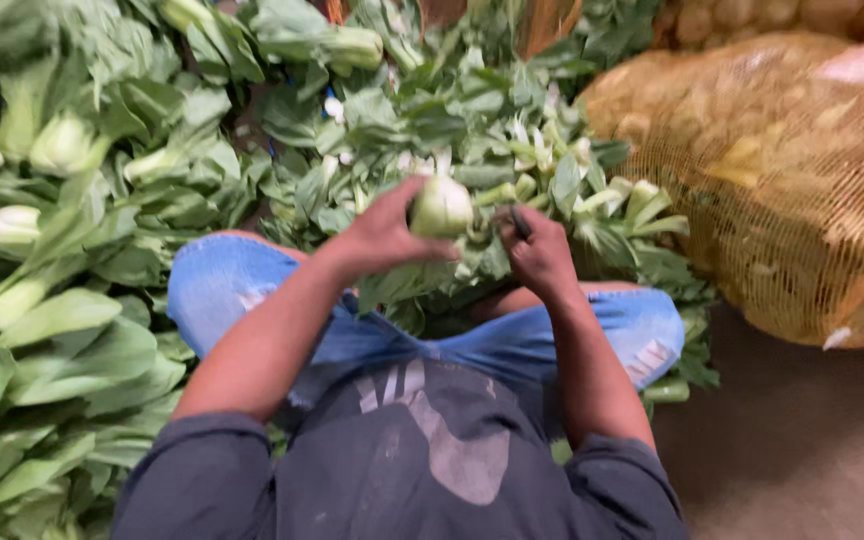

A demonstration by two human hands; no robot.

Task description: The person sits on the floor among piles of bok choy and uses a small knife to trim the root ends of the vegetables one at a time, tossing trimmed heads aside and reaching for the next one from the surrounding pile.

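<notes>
My left hand grips a head of bok choy by its pale bulbous base, with its green leaves hanging down toward my lap. My right hand is closed around a small dark knife, its tip close to the right side of the bok choy's base. Both hands are held above my knees, which are in blue jeans. I wear a dark shirt.
Piles of bok choy lie on my left and in front of me. A big yellow mesh sack full of pale round produce rests at the right. Bare brown floor shows at the lower right.
</notes>
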